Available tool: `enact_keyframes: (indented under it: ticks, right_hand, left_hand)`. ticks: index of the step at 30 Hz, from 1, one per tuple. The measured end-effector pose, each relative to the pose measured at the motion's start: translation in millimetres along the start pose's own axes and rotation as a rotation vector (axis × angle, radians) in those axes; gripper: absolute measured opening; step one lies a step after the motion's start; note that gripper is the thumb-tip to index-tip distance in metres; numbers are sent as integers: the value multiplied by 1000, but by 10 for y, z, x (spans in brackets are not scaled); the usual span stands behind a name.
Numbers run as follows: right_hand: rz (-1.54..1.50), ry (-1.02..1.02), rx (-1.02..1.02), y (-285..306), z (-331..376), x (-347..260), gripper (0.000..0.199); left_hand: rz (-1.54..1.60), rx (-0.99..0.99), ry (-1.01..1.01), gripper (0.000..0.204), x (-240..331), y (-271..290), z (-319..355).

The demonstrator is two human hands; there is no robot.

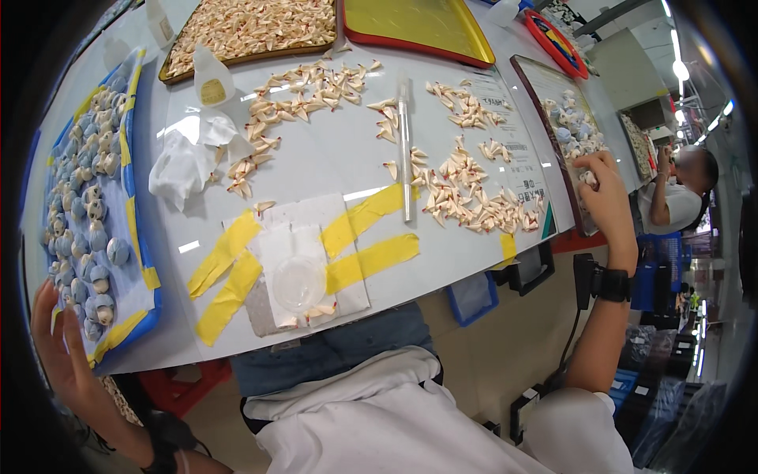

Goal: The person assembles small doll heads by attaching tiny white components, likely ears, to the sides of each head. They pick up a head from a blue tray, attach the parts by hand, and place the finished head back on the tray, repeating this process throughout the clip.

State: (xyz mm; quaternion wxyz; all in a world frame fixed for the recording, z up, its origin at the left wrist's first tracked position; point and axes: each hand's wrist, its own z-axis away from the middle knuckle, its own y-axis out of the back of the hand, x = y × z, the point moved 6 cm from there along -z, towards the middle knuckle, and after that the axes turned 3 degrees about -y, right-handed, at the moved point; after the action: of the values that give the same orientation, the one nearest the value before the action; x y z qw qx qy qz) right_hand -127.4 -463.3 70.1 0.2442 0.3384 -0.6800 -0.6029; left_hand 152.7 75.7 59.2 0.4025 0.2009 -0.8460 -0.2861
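My left hand (59, 351) hovers with fingers spread at the near corner of a blue tray (140, 237) lined with several round grey-and-white pieces (95, 229). It holds nothing. My right hand (606, 193) reaches out to the right over a dark-framed tray (553, 134) of similar round pieces, its fingers pinched on one small round piece (588, 178) at the tray's near end. Between the hands, many small cream pointed pieces with red tips (466, 193) lie scattered on the white table (332, 158).
A white pad taped down with yellow strips (359, 237) carries a clear round dish (298, 282). A clear stick (404, 150), white tissue (185, 162) and a small bottle (212, 79) lie nearby. Trays of cream pieces (253, 28) stand at the back. Another person (683, 189) sits far right.
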Motion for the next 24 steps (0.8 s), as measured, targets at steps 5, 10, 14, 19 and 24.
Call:
enact_keyframes:
  ticks: [5,10,14,19,24]
  right_hand:
    - [81,34,118,132,47,-203,26]
    - [-326,103,14,16,-73,-908,21]
    - [-355,84,-122,-206,-188,-1111,12]
    - [-301,125,-122,-245,-157,-1155,10]
    - [-196,291,107,39,11,-1299,9]
  left_hand:
    - [-274,-227,39,36,-423,66,-152]
    - [-339,-396,-34,38,-84,-353,-131]
    - [-468,-458,-76,34,311,-499,-108]
    - [-361,-507,39,33,496,-375,20]
    - [-232,-425,109,30,411,-495,-99]
